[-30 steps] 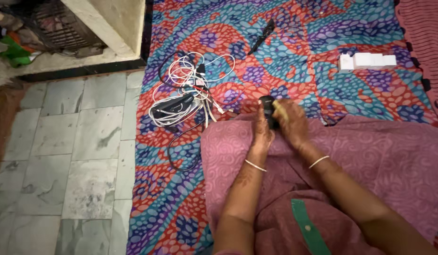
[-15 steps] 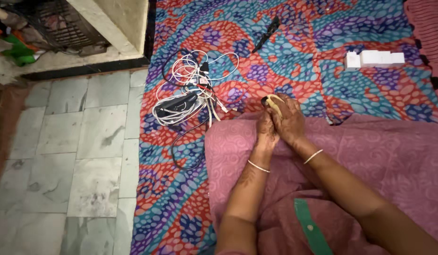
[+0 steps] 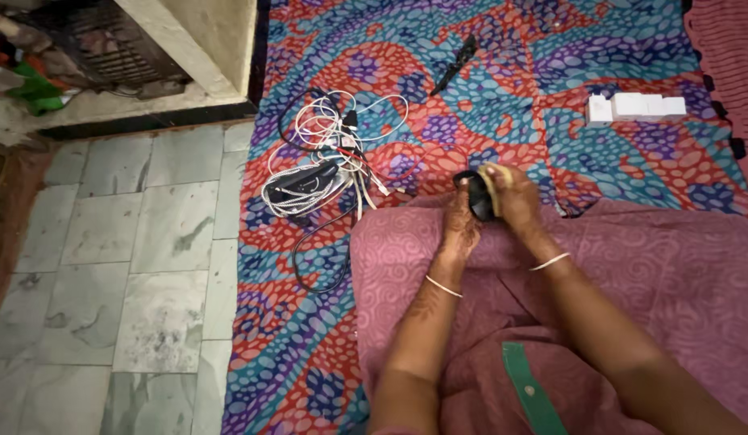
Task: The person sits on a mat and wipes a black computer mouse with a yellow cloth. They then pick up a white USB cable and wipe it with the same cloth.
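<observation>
Left hand (image 3: 459, 219) gripping one black gadget (image 3: 476, 197) — right hand (image 3: 513, 193) pressing one yellow cloth (image 3: 494, 177) on it; one cable tangle (image 3: 322, 165) at ten o'clock.

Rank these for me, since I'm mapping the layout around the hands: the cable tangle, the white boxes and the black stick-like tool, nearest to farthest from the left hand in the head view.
1. Cable tangle, just left of the left hand on the patterned sheet.
2. Black stick-like tool, straight ahead, farther up the sheet.
3. White boxes, far off to the right.
</observation>
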